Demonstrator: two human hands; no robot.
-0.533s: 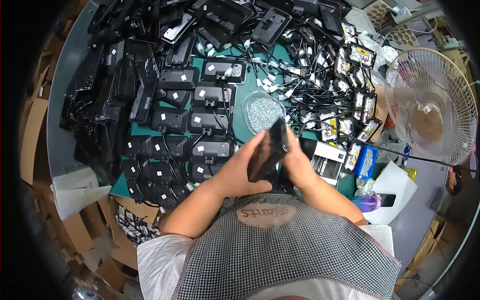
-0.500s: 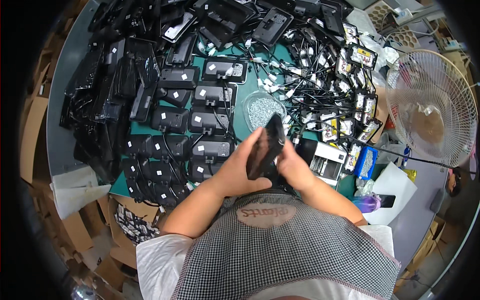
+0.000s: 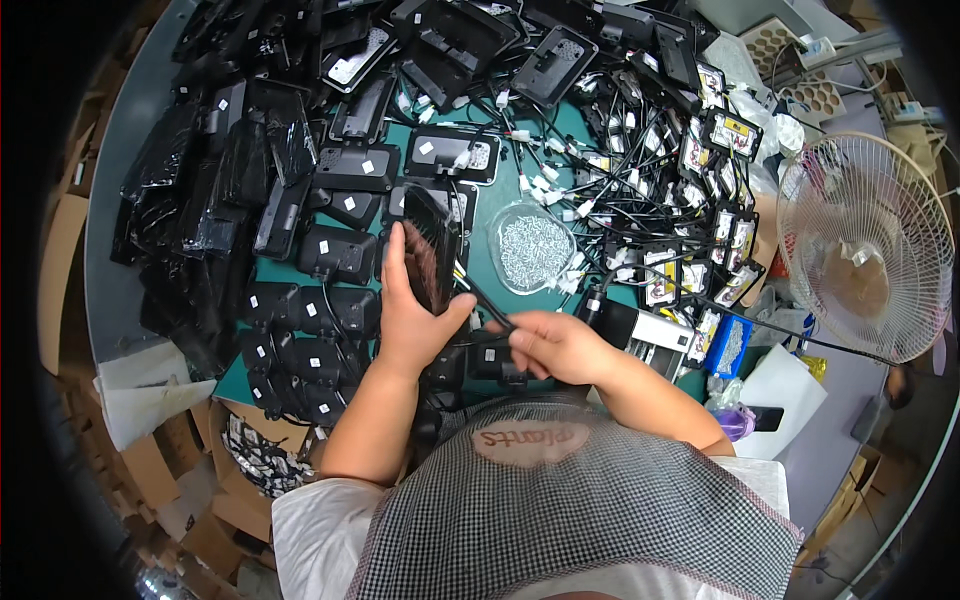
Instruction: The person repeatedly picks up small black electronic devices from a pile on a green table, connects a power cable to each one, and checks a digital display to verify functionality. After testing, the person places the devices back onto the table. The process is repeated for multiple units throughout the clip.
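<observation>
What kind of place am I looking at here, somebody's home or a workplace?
Most likely a small assembly workshop. The green table is packed with rows of identical black plastic casings, a tangle of wired parts and a clear dish of small screws. Cardboard boxes sit around the table and a fan stands beside it.

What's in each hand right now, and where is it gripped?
The left hand holds a flat black device upright by its lower end. The right hand pinches a thin black cable running from it, near its middle.

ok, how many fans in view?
1. A white wire-guard fan stands at the right edge of the bench, beyond the cable pile. Clutter could hide others, but none shows.
</observation>
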